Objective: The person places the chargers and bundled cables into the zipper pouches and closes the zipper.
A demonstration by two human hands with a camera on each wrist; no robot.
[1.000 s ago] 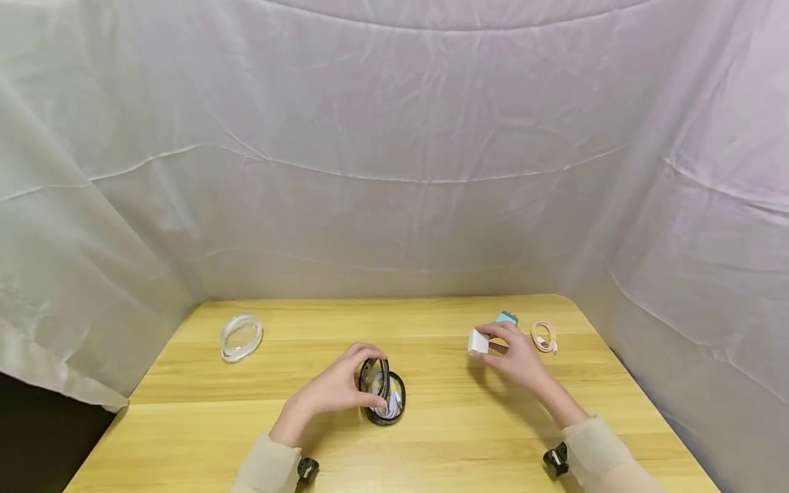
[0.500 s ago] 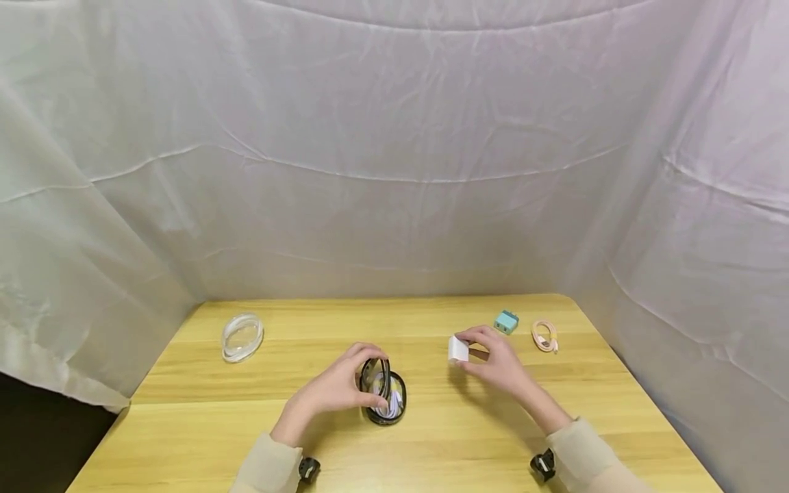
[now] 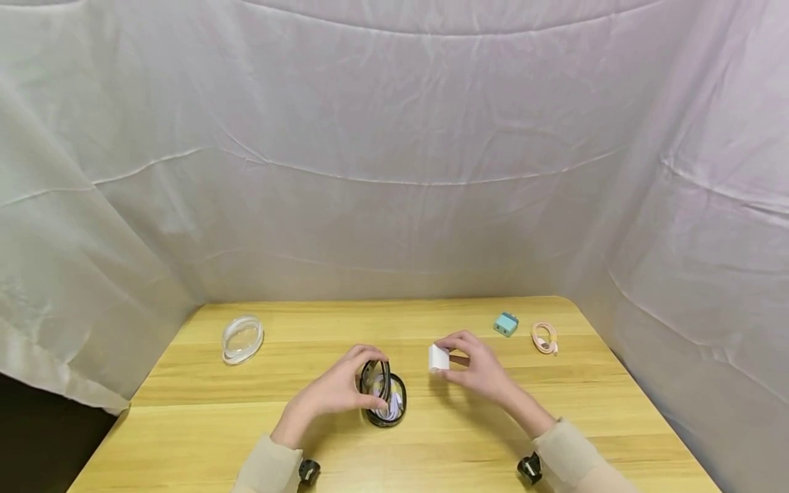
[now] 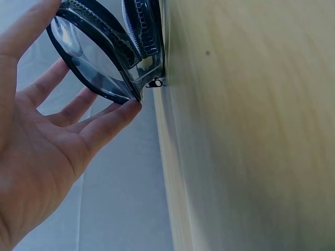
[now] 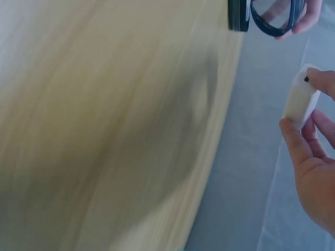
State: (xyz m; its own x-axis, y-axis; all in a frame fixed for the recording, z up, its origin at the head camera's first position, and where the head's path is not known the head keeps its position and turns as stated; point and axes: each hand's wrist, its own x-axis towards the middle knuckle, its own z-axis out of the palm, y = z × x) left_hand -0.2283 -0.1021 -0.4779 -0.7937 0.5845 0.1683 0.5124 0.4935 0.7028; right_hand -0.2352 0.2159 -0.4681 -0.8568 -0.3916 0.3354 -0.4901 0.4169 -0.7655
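A small round zip pouch of clear plastic with black edging stands unzipped on the table, left of the middle in the head view. My left hand grips its raised lid between thumb and fingers, tilting it up. A coiled pale purple cable lies inside the pouch. To the right of the pouch, above the tabletop, my right hand pinches a white charger block between thumb and fingertips. The right wrist view shows the same charger block held apart from the pouch.
Farther back on the right lie a teal charger plug and a coiled pink cable. A clear round case with white edging is at the back left. Pale cloth hangs behind and beside the wooden table.
My right hand has carried the white charger block leftward from beside the teal plug toward the pouch, uncovering that plug. The left hand holds the lid as before.
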